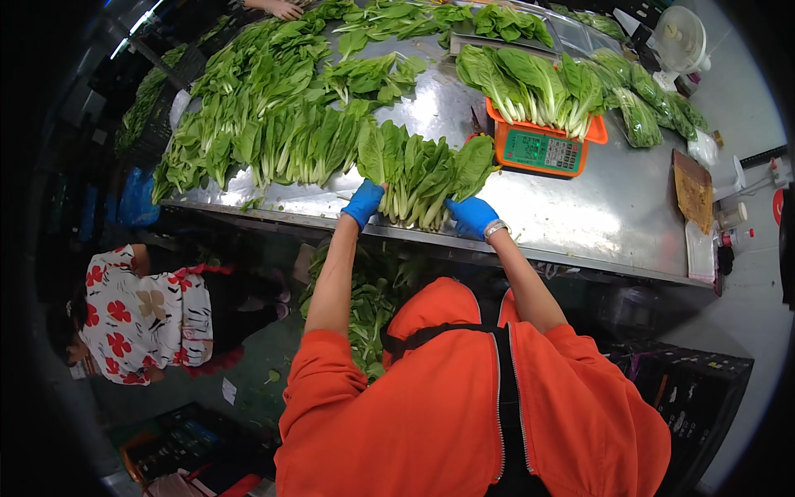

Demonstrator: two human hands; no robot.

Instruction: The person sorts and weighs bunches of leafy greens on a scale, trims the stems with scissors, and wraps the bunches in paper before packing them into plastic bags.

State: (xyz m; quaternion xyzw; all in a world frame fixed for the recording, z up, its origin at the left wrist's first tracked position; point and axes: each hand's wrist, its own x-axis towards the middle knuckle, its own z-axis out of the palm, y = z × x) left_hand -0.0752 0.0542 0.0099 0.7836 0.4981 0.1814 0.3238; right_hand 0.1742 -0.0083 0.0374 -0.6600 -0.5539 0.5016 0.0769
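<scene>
A bunch of leafy greens with pale stems (417, 180) lies at the metal table's near edge. At its left side is my left hand (365, 202), in a blue glove, its fingers closed on the outer stems. My right hand (471, 216), also blue-gloved, touches the stem ends at the bunch's right side; its fingertips are partly hidden, so its grip is unclear. Just beyond, an orange digital scale (540, 149) carries more greens (540, 84) on its tray. Rows of loose greens (292, 136) cover the table's left part.
Bagged greens (640, 115) and a white fan (680, 38) stand at the right. A co-worker in a floral top (146, 310) is at the left. Another person's hand (282, 9) shows at the far edge. Black crates (689, 397) stand at the lower right, with greens below the table (366, 304).
</scene>
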